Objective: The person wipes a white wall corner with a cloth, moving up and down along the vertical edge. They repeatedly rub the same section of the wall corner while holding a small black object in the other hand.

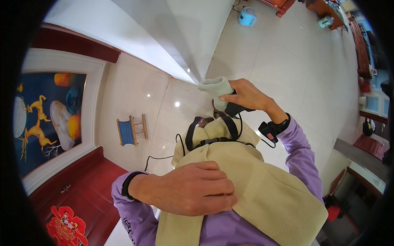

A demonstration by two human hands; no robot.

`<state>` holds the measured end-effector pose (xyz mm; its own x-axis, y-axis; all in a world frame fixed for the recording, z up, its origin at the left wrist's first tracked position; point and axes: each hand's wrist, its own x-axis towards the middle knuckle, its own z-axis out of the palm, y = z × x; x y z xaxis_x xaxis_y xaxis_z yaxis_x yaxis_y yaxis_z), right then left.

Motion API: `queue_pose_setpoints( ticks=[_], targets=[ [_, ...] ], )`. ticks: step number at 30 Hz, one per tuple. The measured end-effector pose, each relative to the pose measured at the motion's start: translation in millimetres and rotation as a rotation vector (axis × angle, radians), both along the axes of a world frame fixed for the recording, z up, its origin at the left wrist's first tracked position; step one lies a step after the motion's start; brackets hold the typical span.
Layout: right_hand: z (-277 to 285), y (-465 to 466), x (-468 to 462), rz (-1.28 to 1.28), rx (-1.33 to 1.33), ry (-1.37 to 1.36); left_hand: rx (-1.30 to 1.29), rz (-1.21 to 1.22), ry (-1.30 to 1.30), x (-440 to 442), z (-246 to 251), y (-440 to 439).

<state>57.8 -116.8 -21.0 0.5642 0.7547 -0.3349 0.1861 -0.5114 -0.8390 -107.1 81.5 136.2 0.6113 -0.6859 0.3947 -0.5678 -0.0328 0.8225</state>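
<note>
My right hand [251,93] grips a pale green cloth item [217,87], perhaps a sock or glove, with an open cuff-like end pointing left. Something black lies partly behind the fingers. A black strap and a small black device [268,132] with a cable sit on my right wrist. My left hand [194,189] rests with curled fingers on the chest part of the beige garment [258,184] I wear; whether it pinches the fabric is hidden. A black waist belt [212,141] with straps crosses the garment.
Close ahead stands a white wall corner [200,80]. A small folding stool [127,132] with a blue seat is on the tiled floor at left, near a red door [92,184] and a framed picture [52,117]. A blue kettle [247,17] stands farther off.
</note>
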Motion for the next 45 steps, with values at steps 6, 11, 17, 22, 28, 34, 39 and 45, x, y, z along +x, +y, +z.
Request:
queue_pose_setpoints(
  ticks=[6, 11, 17, 22, 28, 34, 39, 45],
  targets=[
    [-3.8, -10.2, 1.6, -0.073, 0.045, 0.006, -0.034, -0.009, 0.002, 6.1, 10.5, 19.2],
    [-7.4, -17.4, 3.5, -0.117, 0.044, 0.032, -0.155, 0.021, 0.051, 4.9, 3.1, 21.9],
    [-11.3, -25.8, 1.7, -0.195, 0.015, 0.079, -0.162, -0.089, 0.089, 8.4, -6.2, 26.7],
    [-14.2, -37.8, 2.3, -0.285, -0.009, 0.116, -0.187, -0.029, 0.153, 24.0, -29.5, 36.7],
    [-27.8, -53.0, -3.5, -0.461, -0.030, 0.251, -0.289, 0.364, 0.399, 19.9, -57.9, 68.5],
    [-58.0, -68.4, -7.9, -0.518, -0.002, 0.288, -0.254, 0.574, 0.648, 7.3, -89.9, 82.0],
    [-68.0, -75.2, -13.7, -0.570, -0.027, 0.316, -0.086, 0.590, 0.787, 9.8, -108.2, 77.8],
    [-75.2, -80.4, -18.0, -0.632, -0.047, 0.199, -0.007, 0.558, 0.876, 15.5, -111.2, 71.2]
  ],
)
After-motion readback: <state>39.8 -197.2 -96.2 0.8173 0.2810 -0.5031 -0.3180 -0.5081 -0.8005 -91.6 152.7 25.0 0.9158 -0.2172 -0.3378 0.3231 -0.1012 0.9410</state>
